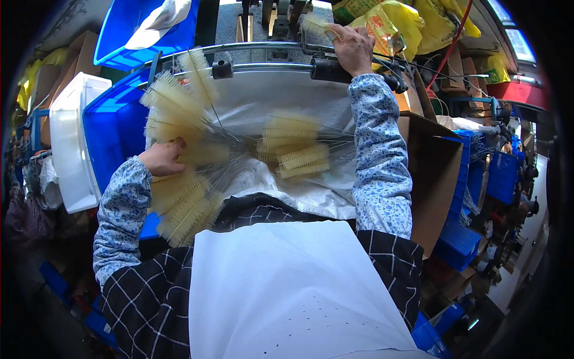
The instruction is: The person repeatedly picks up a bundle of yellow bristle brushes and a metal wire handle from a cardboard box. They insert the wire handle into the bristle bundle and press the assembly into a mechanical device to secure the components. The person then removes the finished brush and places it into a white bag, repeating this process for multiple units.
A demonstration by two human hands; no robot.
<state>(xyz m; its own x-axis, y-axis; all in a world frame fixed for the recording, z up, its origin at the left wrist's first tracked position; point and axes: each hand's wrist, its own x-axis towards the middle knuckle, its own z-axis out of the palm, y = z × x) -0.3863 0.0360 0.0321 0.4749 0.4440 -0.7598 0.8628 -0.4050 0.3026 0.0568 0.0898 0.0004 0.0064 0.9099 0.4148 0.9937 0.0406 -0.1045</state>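
Note:
Cream-bristled bottle brushes with thin wire stems lie in two bunches on a white plastic sheet [257, 179]. My left hand [162, 158] is closed among the fanned-out left bunch [179, 113], its fingers curled round a brush [200, 152]; part of the grip is hidden by bristles. Beside it, the smaller bunch [293, 143] has its stems pointing right. My right hand [354, 49] reaches up to the machine [278, 36] and pinches the end of a single bottle brush [314, 25], just above a black cylinder [330, 69] on a metal rod.
Metal rails [263, 67] cross in front of the machine. On the left stand blue bins [110, 128] and a white bin [75, 143]; a white cloth [158, 24] hangs in the far blue bin. A cardboard box [433, 179] is close to my right arm. Yellow bags [412, 27] lie far right.

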